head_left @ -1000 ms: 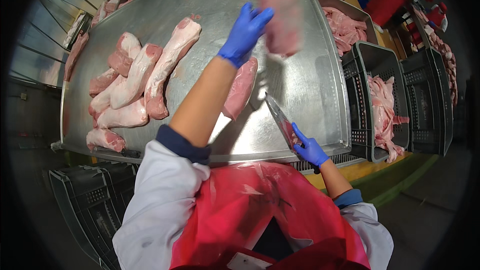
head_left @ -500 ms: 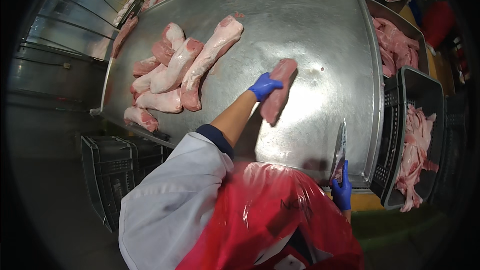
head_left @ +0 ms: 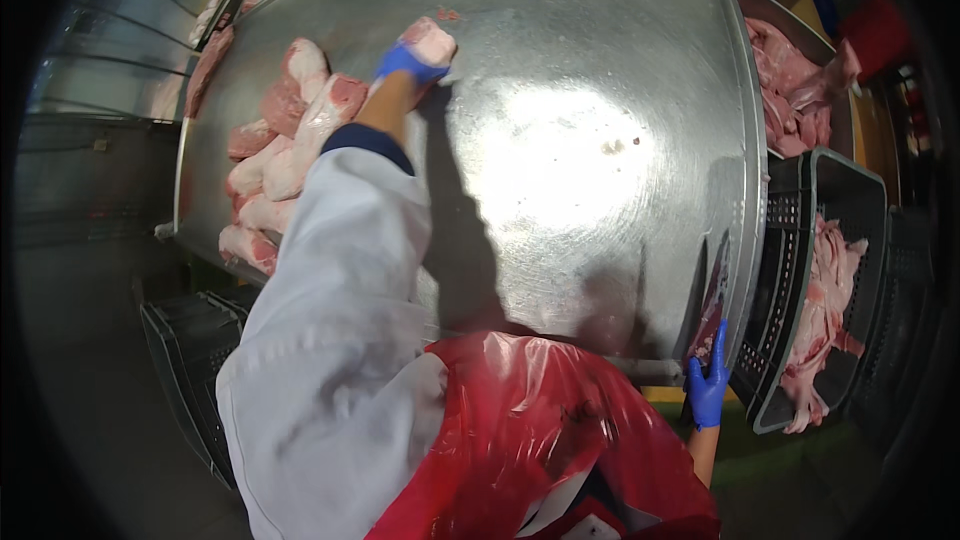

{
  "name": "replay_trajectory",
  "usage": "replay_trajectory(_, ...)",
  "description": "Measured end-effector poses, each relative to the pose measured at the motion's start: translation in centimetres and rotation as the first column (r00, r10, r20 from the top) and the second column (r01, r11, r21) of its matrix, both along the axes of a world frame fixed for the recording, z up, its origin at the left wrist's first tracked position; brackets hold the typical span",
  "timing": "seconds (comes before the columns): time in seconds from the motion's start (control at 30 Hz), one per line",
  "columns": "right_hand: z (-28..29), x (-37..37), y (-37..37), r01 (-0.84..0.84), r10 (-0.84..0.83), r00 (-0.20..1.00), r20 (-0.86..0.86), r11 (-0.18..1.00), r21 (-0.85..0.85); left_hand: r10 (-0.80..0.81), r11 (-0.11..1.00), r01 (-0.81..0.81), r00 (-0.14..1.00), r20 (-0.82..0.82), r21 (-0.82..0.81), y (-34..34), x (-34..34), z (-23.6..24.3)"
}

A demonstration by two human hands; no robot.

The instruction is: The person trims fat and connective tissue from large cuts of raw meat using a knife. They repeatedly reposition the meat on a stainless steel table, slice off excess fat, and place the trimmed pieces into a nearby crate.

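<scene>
My left hand, in a blue glove, is closed around the upper end of a long pork loin at the right side of a heap. The rest of this loin is hidden behind my hand and sleeve. Several more pork loins, pink with white fat, lie piled to the left on the metal table. At the table's near right corner, my gloved right hand grips a knife, its blade pointing away from me.
Right of the table stands a dark plastic crate with meat trimmings. Beyond it, a metal tray holds meat pieces, one sticking up over its right side. Dark crates stand at lower left. A raised rim borders the table.
My left hand has moved left and away from me, from the trimmed meat piece to the long loin. That piece is gone from the table's middle. My right hand shifted slightly right with the knife.
</scene>
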State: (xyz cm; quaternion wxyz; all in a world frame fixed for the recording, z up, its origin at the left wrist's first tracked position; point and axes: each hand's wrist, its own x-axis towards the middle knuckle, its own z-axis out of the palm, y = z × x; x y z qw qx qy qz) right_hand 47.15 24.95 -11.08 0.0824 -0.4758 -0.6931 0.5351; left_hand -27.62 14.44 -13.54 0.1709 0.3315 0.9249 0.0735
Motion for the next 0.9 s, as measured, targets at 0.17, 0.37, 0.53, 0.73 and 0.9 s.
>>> replay_trajectory(0.17, -0.7, 2.0, -2.7, 0.164, -0.164, 0.986, 0.006, 0.982, -0.094, 0.005, 0.924, 0.022, 0.998, -0.070, 0.382, -7.7, 3.6, -2.8)
replay_trajectory(0.37, -3.1, -1.1, -2.1, 0.131, -0.144, 0.983, -0.115, 0.985, -0.114, -0.096, 0.991, 0.094, 0.995, 0.016, 0.098, -0.6, 13.6, -1.8)
replay_trajectory(0.53, 1.6, -5.1, -0.4, 0.039, -0.048, 0.982, -0.180, 0.998, -0.056, -0.612, 0.762, 0.600, 0.790, -0.031, 0.245, 3.0, 25.5, -1.5)
replay_trajectory(0.73, 3.6, -1.9, -1.5, 0.161, -0.135, 0.954, -0.266, 0.984, 0.076, -0.906, 0.354, 0.665, 0.417, 0.066, 0.658, -3.8, 33.6, -5.8)
replay_trajectory(0.9, 1.5, 1.5, -3.8, 0.257, -0.252, 0.939, -0.233, 0.966, -0.009, 0.087, 0.970, -0.079, 0.996, -0.025, 0.230, 0.1, 35.3, -2.3)
